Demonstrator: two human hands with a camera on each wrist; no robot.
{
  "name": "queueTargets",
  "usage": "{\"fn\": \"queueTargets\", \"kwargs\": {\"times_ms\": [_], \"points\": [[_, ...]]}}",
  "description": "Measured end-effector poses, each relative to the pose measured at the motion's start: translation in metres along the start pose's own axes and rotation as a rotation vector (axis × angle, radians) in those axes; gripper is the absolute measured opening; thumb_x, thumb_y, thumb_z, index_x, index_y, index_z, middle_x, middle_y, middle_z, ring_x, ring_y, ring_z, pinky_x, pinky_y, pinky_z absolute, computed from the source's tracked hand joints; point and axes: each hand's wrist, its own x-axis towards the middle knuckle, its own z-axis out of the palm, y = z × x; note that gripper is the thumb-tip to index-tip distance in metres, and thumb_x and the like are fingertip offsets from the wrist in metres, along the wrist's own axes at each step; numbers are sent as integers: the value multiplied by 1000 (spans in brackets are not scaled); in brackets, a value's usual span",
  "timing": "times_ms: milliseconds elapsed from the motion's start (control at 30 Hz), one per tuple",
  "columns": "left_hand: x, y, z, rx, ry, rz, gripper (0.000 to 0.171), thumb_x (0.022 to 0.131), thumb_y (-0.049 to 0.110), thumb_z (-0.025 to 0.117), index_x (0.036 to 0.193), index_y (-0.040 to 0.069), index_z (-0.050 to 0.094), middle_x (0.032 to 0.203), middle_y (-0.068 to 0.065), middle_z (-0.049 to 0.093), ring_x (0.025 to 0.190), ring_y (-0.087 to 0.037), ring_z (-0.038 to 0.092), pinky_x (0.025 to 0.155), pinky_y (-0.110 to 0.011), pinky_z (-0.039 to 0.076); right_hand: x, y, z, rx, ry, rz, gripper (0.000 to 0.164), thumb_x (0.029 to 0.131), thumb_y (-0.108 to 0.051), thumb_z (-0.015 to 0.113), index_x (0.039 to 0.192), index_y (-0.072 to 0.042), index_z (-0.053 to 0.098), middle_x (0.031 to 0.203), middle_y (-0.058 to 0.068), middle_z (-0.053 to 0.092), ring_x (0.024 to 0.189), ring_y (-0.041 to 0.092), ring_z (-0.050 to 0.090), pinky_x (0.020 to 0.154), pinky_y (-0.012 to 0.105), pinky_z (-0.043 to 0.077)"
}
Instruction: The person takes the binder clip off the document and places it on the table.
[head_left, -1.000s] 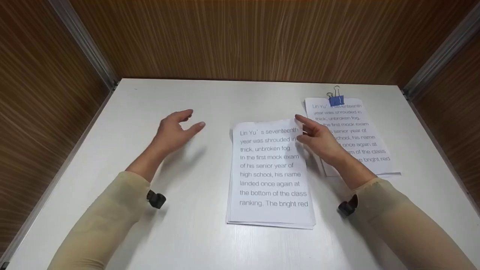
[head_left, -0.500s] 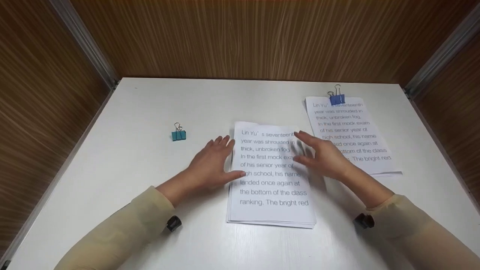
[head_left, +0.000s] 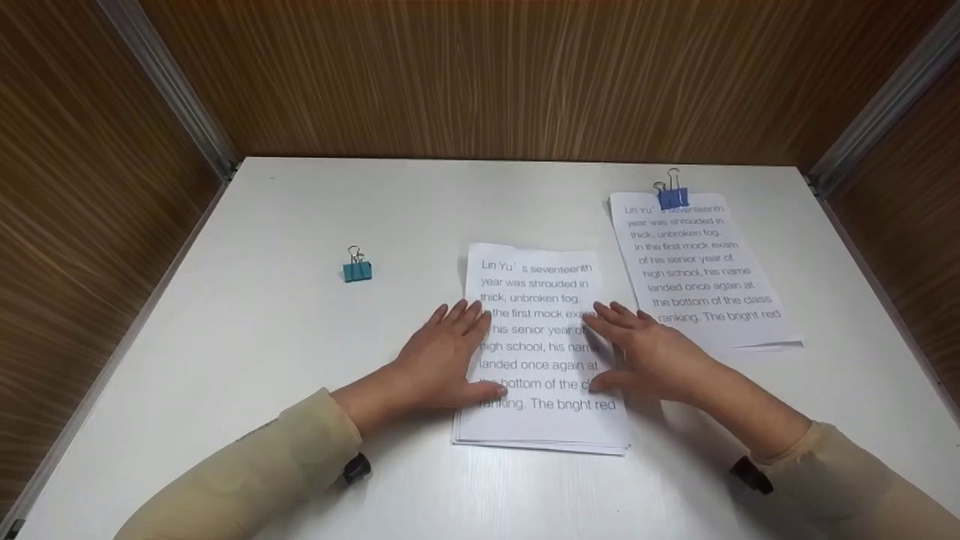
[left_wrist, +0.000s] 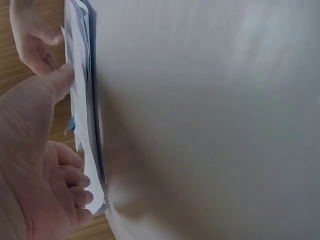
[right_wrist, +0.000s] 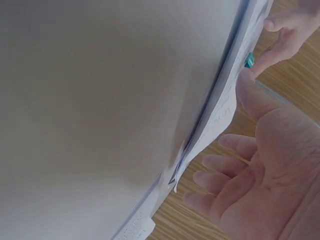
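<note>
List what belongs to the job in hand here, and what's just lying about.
Part of the job:
loose stack of printed sheets, flanked by the left fingers and right fingers
teal binder clip, probably; holds no paper

Just lying about, it seems:
clipped stack of printed sheets, at right
blue binder clip on its top edge

The near paper stack [head_left: 538,352] is white, printed in grey; the tabletop [head_left: 337,210] white, left clip [head_left: 358,271] teal, far right clip [head_left: 673,199] blue, sleeves [head_left: 255,469] beige, walls [head_left: 480,82] brown (streaked like wood).
</note>
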Motion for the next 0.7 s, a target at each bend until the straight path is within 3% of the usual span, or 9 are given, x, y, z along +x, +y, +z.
{"fn": "queueTargets", "kwargs": {"times_ms": [267, 700], "points": [[-4, 3, 6, 8, -34, 13, 114, 90, 81, 59, 166, 1, 31, 173, -19, 25, 161, -35, 20, 131, -48, 13, -6, -5, 2, -37, -108, 4, 92, 84, -48, 88, 158, -5, 51, 166, 20, 40, 154, 46, 33, 123, 64, 28], [-1, -8, -2, 31, -79, -22, 114, 89, 79, 61, 165, 0, 32, 173, -20, 25, 161, -36, 21, 131, -46, 14, 11, -9, 3, -8, -135, 16, 92, 87, -47, 86, 160, -6, 47, 169, 18, 34, 155, 48, 28, 124, 63, 25]]}}
